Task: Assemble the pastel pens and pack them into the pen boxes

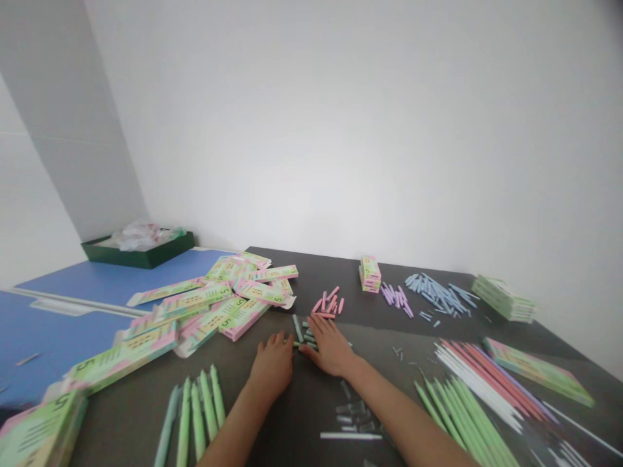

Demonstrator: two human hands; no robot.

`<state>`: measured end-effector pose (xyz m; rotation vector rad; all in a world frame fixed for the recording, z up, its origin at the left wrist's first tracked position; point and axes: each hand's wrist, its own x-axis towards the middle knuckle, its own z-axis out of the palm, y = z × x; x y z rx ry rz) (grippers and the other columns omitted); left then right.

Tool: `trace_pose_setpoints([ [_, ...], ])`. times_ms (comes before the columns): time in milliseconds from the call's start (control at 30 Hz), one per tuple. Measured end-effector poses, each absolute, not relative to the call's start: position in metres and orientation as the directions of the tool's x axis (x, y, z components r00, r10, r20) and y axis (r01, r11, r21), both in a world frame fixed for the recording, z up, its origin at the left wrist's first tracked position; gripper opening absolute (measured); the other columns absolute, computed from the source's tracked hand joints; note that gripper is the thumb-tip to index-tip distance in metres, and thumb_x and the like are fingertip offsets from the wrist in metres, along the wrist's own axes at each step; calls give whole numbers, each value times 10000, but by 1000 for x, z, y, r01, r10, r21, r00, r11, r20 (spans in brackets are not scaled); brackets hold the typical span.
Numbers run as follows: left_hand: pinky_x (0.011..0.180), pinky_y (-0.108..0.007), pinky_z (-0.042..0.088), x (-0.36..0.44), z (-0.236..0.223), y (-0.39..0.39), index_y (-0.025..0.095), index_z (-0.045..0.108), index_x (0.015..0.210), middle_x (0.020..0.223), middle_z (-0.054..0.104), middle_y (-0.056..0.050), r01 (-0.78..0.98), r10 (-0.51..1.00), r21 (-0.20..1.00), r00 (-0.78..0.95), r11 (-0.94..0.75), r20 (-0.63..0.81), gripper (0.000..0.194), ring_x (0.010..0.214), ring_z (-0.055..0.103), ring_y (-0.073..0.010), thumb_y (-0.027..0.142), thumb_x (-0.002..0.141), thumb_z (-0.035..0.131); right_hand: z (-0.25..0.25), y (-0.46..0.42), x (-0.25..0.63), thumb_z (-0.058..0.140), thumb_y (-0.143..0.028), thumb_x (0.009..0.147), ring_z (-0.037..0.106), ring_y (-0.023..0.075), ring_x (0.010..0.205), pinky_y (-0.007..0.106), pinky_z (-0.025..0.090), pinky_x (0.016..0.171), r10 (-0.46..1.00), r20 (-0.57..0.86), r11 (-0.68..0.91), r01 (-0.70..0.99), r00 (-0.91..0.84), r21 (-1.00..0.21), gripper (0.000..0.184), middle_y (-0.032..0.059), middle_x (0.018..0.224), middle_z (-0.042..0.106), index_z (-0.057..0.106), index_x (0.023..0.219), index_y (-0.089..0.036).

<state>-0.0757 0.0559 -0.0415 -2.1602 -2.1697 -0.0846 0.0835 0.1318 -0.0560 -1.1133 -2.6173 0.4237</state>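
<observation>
My right hand (329, 347) lies flat, fingers stretched, over a small heap of grey-green pen parts (298, 328), which it partly covers. Close by on its left, my left hand (273, 364) rests on the dark table with curled fingers, and a short green pen part (296, 344) pokes out at its thumb side. Just beyond the hands is a loose pile of short pink pieces (331, 302). Green pens (198, 408), with one bluish-green pen beside them, lie in a row left of my left forearm. Small clear plastic pieces (354, 412) are scattered between my forearms.
Printed pen boxes (238, 295) are heaped at left. Farther back stand a small box stack (370, 274), purple pieces (396, 297), blue pieces (435, 292) and stacked boxes (503, 298). Long green tubes (462, 415) lie at right. A green tray (139, 253) holds plastic bags.
</observation>
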Motion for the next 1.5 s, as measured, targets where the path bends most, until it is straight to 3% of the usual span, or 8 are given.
trace_pose_setpoints([
  [200,940,-510,485,-75,-43,57,185,531,1254,1305,550,-101,1000,995,-20,1,1,104,380,1149,558,-269,309,899,587,-61,138,97,359,-514,943,233,274,1427,469,64,1168,801,221,583,642,-557,-497,649,142,1519,333,382,1444,-102],
  [367,946,-515,480,-76,-46,59,182,543,1240,1301,554,-100,1000,995,-21,-3,5,101,367,1153,556,-271,306,897,590,-79,149,113,312,-440,987,365,295,1363,498,230,1127,899,264,430,589,-350,-684,556,208,1438,444,467,1374,-73],
  [733,966,-529,460,-81,-44,65,180,551,1230,1314,547,-102,999,999,51,-5,2,47,356,1170,545,-276,309,900,584,-88,155,84,538,-351,947,558,255,1147,502,445,971,937,334,349,274,-103,-896,322,100,1286,562,568,1214,-173],
  [1000,964,-513,466,-104,-36,74,184,569,1207,1300,564,-92,973,999,229,36,-39,17,343,1142,566,-260,296,886,609,-45,138,122,384,-450,968,583,230,1138,410,408,1022,893,442,450,227,-88,-864,414,116,1167,658,639,1122,-162],
  [1167,964,-484,466,-119,-18,80,170,577,1183,1237,606,-88,945,983,325,-99,43,157,302,1122,582,-239,310,916,561,-7,101,189,513,-422,880,569,236,1137,382,392,1030,858,514,497,290,-20,-818,343,95,1184,652,648,1106,-202],
  [1267,904,-417,490,-120,-5,78,151,592,1144,1153,648,-89,925,949,354,-225,137,221,263,1035,624,-218,283,940,493,-1,71,234,500,-402,894,634,228,967,351,490,863,850,521,472,325,80,-820,302,94,1057,688,642,1059,-193],
  [1367,777,-324,493,-103,5,69,149,601,1159,986,705,-76,924,944,357,-229,134,238,337,880,669,-215,230,933,365,-10,35,265,453,-378,928,600,182,598,275,473,563,825,534,442,378,184,-814,275,26,676,648,632,1012,-187],
  [1500,635,-276,467,-48,10,44,258,651,1115,692,708,-3,927,988,362,48,-98,145,358,672,674,-206,356,902,381,-18,-5,259,397,-237,932,641,169,595,261,467,578,786,593,560,608,-174,-563,271,39,717,709,661,988,-209],
])
